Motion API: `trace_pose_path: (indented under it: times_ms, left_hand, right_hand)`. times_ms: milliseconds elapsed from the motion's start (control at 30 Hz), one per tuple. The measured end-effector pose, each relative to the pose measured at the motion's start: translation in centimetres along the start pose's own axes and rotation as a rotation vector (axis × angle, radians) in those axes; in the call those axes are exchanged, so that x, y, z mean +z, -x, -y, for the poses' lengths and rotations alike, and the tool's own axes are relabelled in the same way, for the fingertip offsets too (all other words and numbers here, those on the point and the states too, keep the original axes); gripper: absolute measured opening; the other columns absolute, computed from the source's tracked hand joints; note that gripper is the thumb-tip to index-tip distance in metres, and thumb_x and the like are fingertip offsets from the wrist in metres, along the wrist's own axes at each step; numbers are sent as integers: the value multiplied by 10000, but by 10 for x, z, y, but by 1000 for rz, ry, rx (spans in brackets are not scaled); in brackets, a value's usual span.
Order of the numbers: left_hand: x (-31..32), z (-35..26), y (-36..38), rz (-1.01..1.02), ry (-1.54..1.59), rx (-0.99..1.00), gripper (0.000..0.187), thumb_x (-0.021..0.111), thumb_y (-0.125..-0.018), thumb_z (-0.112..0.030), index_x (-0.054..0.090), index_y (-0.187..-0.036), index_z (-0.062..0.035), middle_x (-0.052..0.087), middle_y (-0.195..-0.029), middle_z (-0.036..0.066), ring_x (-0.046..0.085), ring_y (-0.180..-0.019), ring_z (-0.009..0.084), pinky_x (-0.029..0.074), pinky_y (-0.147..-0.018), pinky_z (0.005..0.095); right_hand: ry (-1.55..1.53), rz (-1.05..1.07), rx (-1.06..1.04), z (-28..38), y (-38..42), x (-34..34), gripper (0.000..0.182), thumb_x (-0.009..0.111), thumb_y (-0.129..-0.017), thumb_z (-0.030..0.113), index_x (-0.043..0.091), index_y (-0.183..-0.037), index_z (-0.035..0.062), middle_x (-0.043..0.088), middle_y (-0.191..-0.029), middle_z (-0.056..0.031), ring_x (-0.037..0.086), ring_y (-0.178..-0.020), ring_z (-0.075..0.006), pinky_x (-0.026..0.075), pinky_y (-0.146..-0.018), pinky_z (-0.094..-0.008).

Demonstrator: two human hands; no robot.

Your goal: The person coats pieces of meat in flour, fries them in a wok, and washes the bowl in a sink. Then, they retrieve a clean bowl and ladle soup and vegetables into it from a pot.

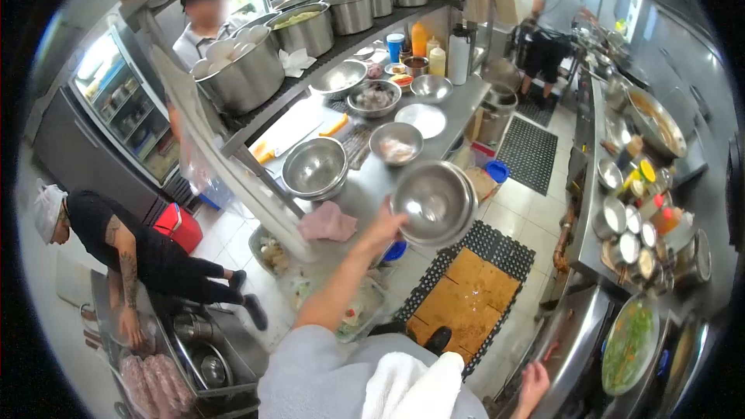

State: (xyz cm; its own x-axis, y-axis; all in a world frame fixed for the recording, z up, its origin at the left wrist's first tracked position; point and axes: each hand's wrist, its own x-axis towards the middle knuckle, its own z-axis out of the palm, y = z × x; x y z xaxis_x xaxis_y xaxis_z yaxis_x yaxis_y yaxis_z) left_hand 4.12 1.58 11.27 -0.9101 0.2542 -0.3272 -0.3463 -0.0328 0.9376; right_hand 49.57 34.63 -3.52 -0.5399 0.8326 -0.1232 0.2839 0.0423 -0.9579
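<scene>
My left hand (pixel 386 225) grips the rim of a stack of metal bowls (pixel 433 203), held out past the steel table's near edge, over the floor. The top bowl looks empty inside. On the table beside it stand a small bowl with pale food (pixel 396 144), nested bowls (pixel 314 167) and a pink cloth (pixel 327 222). My right hand (pixel 532 384) hangs low at the bottom right, fingers loosely curled and apart, holding nothing, near the steel counter front.
Large pots (pixel 252 70) line the shelf above. A green tray (pixel 631 345) and sauce containers (pixel 644 217) stand on the right counter. A person (pixel 116 244) bends over a sink at left; another (pixel 555 15) stands at the back. A brown mat (pixel 468 302) lies underfoot.
</scene>
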Motion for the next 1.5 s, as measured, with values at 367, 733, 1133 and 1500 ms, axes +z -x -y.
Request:
trace_pose_path:
  times_ms: [367,733,1133,1500]
  left_hand:
    - [-57,-126,-206,-154,332,196,639,528,-803,-12,168,-1331,-45,555,-1065,211,658,-873,355,615,-701,474]
    - [-177,-208,-514,-275,101,613,172,571,-870,-24,476,-959,89,570,-961,239,655,-841,402,633,-655,390]
    - [-218,-280,-702,-459,289,365,164,596,-865,-47,514,-932,78,575,-928,198,639,-790,340,623,-672,357]
    - [-261,-241,-850,-54,289,504,160,619,-861,-68,549,-907,68,579,-898,161,625,-744,283,614,-687,326]
  right_hand:
    - [365,313,-416,154,-226,148,210,618,-892,88,656,-1047,-49,677,-907,-85,639,-776,-143,525,-701,-273]
    - [213,390,123,107,-357,276,267,624,-906,134,631,-1075,-74,675,-896,-97,650,-747,-163,523,-671,-271]
    - [326,350,318,113,-403,339,240,628,-874,87,654,-1065,-55,696,-837,-106,662,-751,-157,518,-655,-268]
    - [347,168,727,47,-340,288,125,599,-870,43,646,-928,-58,645,-704,-103,622,-539,-172,485,-454,-293]
